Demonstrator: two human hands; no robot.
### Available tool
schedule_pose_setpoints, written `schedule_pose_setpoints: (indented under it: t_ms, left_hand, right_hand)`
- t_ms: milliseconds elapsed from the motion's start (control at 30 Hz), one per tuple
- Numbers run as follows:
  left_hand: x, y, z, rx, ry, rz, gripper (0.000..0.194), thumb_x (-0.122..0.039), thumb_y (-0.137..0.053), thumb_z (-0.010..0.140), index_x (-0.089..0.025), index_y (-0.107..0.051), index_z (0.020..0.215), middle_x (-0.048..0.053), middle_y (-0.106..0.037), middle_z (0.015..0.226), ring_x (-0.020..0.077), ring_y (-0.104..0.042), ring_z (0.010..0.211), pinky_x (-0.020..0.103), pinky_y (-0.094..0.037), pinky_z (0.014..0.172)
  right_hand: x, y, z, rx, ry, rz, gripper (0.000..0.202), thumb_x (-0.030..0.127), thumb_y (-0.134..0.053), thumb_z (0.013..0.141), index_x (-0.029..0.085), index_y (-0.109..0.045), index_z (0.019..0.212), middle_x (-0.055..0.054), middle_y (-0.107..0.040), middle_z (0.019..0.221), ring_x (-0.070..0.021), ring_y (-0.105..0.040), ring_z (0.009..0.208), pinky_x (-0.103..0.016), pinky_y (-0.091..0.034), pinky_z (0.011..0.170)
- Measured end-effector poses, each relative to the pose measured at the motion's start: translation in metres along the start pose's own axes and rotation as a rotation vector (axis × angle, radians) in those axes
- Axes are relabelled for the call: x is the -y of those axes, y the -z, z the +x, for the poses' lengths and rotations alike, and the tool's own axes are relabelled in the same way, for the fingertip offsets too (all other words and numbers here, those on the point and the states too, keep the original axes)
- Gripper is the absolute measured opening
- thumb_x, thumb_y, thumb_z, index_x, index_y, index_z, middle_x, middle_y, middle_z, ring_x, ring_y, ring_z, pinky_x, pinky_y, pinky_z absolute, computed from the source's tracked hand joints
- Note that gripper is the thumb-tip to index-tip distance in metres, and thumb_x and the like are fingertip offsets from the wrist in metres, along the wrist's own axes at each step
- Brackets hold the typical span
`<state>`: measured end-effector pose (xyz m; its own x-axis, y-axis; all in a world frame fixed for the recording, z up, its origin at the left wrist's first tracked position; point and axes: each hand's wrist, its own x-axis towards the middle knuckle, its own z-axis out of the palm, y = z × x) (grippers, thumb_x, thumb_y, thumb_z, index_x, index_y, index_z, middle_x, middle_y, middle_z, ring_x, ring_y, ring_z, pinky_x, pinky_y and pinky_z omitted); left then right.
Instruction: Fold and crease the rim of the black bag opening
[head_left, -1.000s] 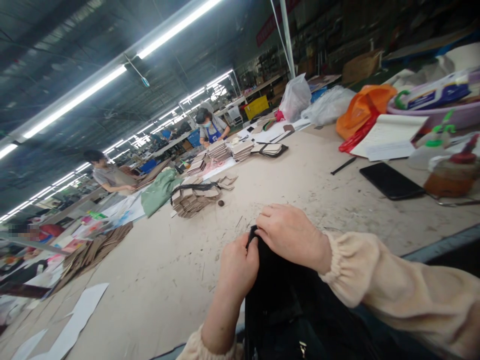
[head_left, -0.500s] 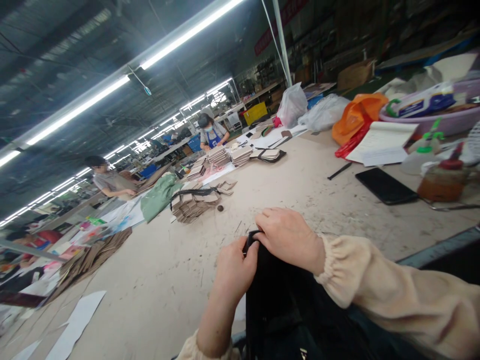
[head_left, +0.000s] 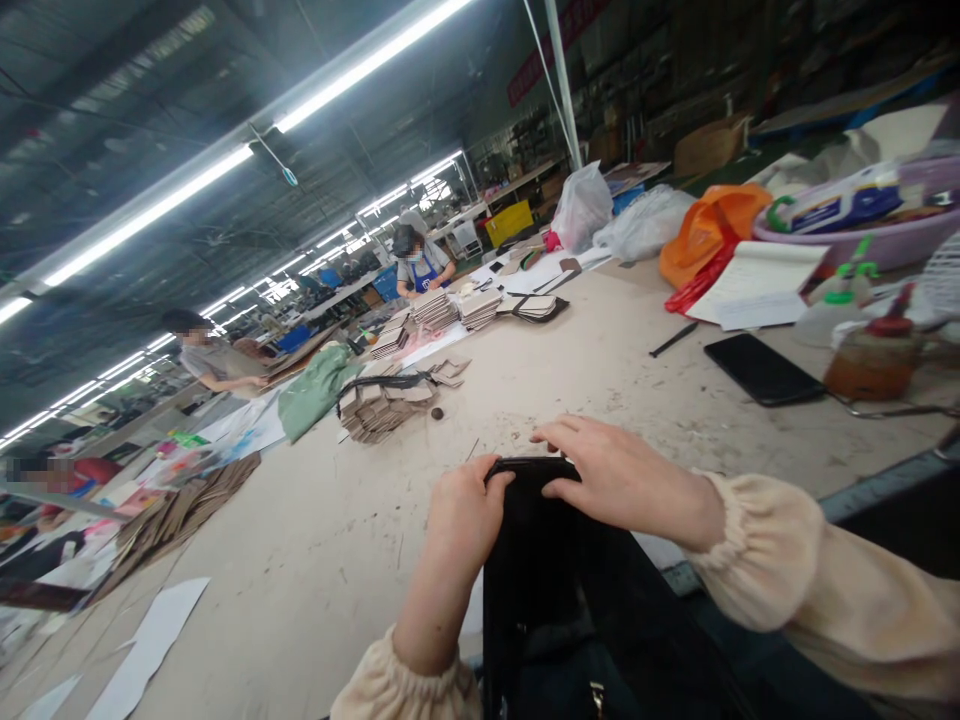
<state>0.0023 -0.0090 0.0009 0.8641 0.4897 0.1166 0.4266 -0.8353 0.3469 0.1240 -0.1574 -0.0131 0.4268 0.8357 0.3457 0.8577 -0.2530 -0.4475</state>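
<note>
What looks like a black bag point(head_left: 536, 560) lies toward me at the table's near edge, its top edge uppermost and a small metal fitting low on it. My left hand point(head_left: 465, 505) pinches the left corner of that top edge between thumb and fingers. At the right end of the edge is my right hand point(head_left: 622, 475), thumb in front and fingers stretched out behind, with a gap between them. Whether it touches the edge I cannot tell. The lower part of the bag runs out of view into dark cloth.
To the right lie a black phone point(head_left: 761, 368), a dark pen-like tool point(head_left: 673, 340), a notepad point(head_left: 780, 275) and a bottle of brown liquid point(head_left: 870, 360). Ahead are stacked beige pieces point(head_left: 382, 405) and a green cloth point(head_left: 319, 390). Co-workers point(head_left: 420, 265) work farther off.
My right hand has moved to the right, away from my left hand, and its fingers have spread. More of the bag's top edge shows between the hands. My left hand keeps its pinch.
</note>
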Motion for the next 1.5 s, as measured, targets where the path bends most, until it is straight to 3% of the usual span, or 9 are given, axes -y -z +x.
schedule_pose_setpoints:
  t_ms: [367, 667, 967, 1133, 1200, 1300, 1500]
  left_hand:
    - [-0.001, 0.002, 0.005, 0.019, 0.028, -0.036, 0.021, -0.024, -0.053, 0.084, -0.021, -0.072, 0.093, 0.004, -0.072, 0.090, 0.0175, -0.063, 0.080, 0.026, -0.043, 0.073]
    - [0.001, 0.001, 0.007, -0.013, 0.055, -0.027, 0.018, -0.026, -0.054, 0.083, -0.021, -0.072, 0.083, 0.002, -0.071, 0.077, 0.0148, -0.061, 0.071, 0.024, -0.039, 0.066]
    - [-0.001, 0.000, 0.008, -0.039, 0.010, 0.183, 0.022, -0.029, -0.053, 0.085, -0.019, -0.069, 0.073, 0.004, -0.070, 0.072, 0.0168, -0.060, 0.068, 0.026, -0.035, 0.062]
    - [0.000, 0.000, 0.008, -0.014, 0.016, 0.203, 0.022, -0.031, -0.052, 0.086, -0.020, -0.069, 0.079, 0.005, -0.070, 0.073, 0.0185, -0.061, 0.070, 0.026, -0.037, 0.062]
    - [0.000, 0.000, 0.008, -0.011, 0.006, 0.171, 0.020, -0.030, -0.054, 0.085, -0.022, -0.070, 0.093, 0.005, -0.071, 0.083, 0.0200, -0.063, 0.077, 0.027, -0.041, 0.068]
    - [0.001, 0.000, 0.007, -0.016, -0.014, 0.099, 0.034, -0.028, -0.060, 0.082, -0.026, -0.062, 0.116, 0.005, -0.070, 0.101, 0.0219, -0.064, 0.091, 0.031, -0.044, 0.079]
    - [-0.001, -0.002, 0.011, 0.006, -0.066, 0.072, 0.026, -0.025, -0.062, 0.079, -0.024, -0.068, 0.105, 0.003, -0.070, 0.102, 0.0202, -0.062, 0.094, 0.030, -0.045, 0.084]
  right_hand:
    - [-0.002, 0.002, -0.001, 0.046, 0.007, -0.017, 0.018, 0.031, -0.062, 0.079, 0.022, -0.064, 0.094, -0.002, -0.064, 0.091, -0.0179, -0.058, 0.086, -0.028, -0.040, 0.075]
    - [-0.003, 0.003, 0.003, 0.085, -0.001, -0.017, 0.022, 0.036, -0.054, 0.087, 0.023, -0.071, 0.088, -0.003, -0.065, 0.083, -0.0147, -0.059, 0.080, -0.025, -0.040, 0.073]
    - [-0.004, 0.002, 0.009, 0.095, -0.027, -0.146, 0.025, 0.036, -0.050, 0.088, 0.024, -0.072, 0.082, -0.003, -0.066, 0.081, -0.0161, -0.060, 0.077, -0.026, -0.039, 0.068]
    - [-0.004, 0.001, 0.011, 0.094, -0.028, -0.187, 0.028, 0.037, -0.049, 0.089, 0.022, -0.070, 0.078, -0.004, -0.066, 0.080, -0.0168, -0.060, 0.077, -0.027, -0.039, 0.067]
    - [-0.005, 0.001, 0.011, 0.092, -0.023, -0.186, 0.028, 0.037, -0.048, 0.089, 0.022, -0.070, 0.079, -0.004, -0.066, 0.080, -0.0168, -0.060, 0.077, -0.026, -0.039, 0.067]
    - [-0.006, 0.002, 0.011, 0.101, -0.005, -0.166, 0.025, 0.035, -0.049, 0.088, 0.024, -0.070, 0.082, -0.003, -0.066, 0.080, -0.0161, -0.060, 0.077, -0.026, -0.039, 0.067]
    - [-0.006, 0.004, 0.011, 0.123, 0.012, -0.158, 0.014, 0.033, -0.057, 0.083, 0.024, -0.069, 0.081, -0.002, -0.065, 0.081, -0.0166, -0.060, 0.078, -0.026, -0.038, 0.067]
